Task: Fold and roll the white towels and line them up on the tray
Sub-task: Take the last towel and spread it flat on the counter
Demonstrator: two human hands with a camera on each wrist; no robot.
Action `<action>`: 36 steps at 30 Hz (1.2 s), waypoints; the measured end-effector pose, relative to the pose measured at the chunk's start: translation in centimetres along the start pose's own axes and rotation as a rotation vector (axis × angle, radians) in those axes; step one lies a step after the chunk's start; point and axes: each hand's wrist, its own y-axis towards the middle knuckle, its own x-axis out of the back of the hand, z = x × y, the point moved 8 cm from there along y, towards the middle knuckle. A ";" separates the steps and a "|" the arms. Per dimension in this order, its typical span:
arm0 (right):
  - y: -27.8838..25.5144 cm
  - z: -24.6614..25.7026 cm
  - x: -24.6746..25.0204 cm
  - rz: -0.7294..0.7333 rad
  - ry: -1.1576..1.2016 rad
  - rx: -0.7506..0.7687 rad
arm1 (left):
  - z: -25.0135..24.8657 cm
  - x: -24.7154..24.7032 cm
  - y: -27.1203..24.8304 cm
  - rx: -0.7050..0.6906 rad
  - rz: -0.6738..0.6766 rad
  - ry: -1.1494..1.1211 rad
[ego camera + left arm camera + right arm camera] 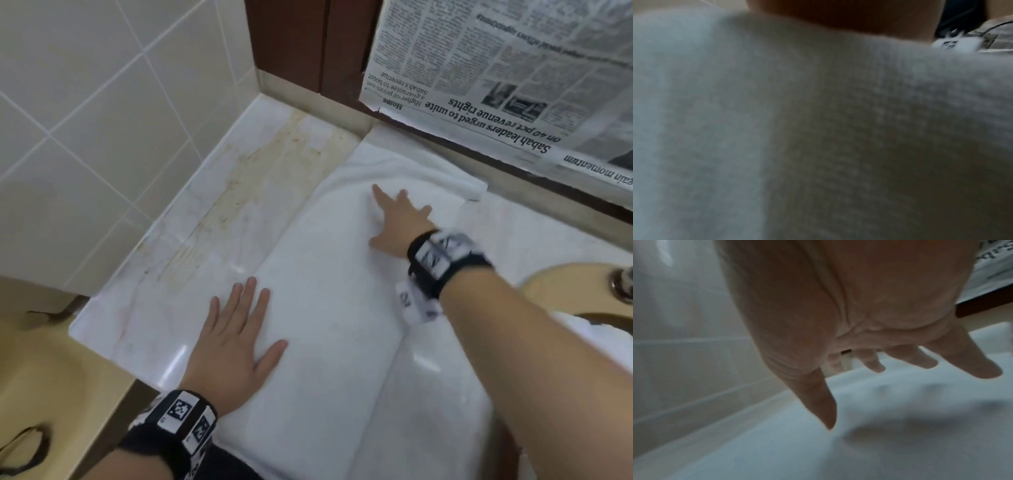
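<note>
**Both hands flat on a white towel at the bench**

Across the middle of the head view, a white towel (329, 308) lies spread on the pale, stained bench (239, 192), running from the lower centre of the frame up toward the upper right, where its far end bunches into a loose fold below the newspaper (496, 75). The left hand (236, 346) sits low in the frame with fingers straight and slightly spread, palm down on the towel's near left edge; it grasps nothing. The right hand (397, 222) is stretched out higher up, right of centre, fingers splayed and straight over the far part of the towel, also gripping nothing. In the right wrist view that hand (859, 313) shows a released palm with fingers (980, 365) extended just above the cloth, a soft shadow beneath; whether the fingertips touch the towel (879, 443) I cannot tell. The left wrist view is filled with blurred white terry (797, 129), pressed close to the lens.

Both wrists wear black bands with patterned markers. Cream wall tiles (85, 120) fill the upper left, a dark wooden panel (308, 44) stands at the top centre, and the rim of a yellowish basin (565, 284) with a metal fitting shows at the right edge.
</note>
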 end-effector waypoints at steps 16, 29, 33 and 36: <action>-0.7 -1.4 -0.8 0.075 -0.223 0.132 | -0.4 -0.7 1.4 -0.028 -0.025 0.087; -25.5 1.3 -17.2 0.064 -0.058 0.188 | -1.2 0.9 -5.6 -0.591 0.076 0.013; -28.6 0.5 -21.8 -0.101 -0.105 0.251 | 0.0 -1.1 -7.6 -0.741 0.099 0.136; -29.8 -0.4 -23.2 -0.216 -0.093 0.285 | 1.1 -1.2 -8.5 -0.791 0.007 0.097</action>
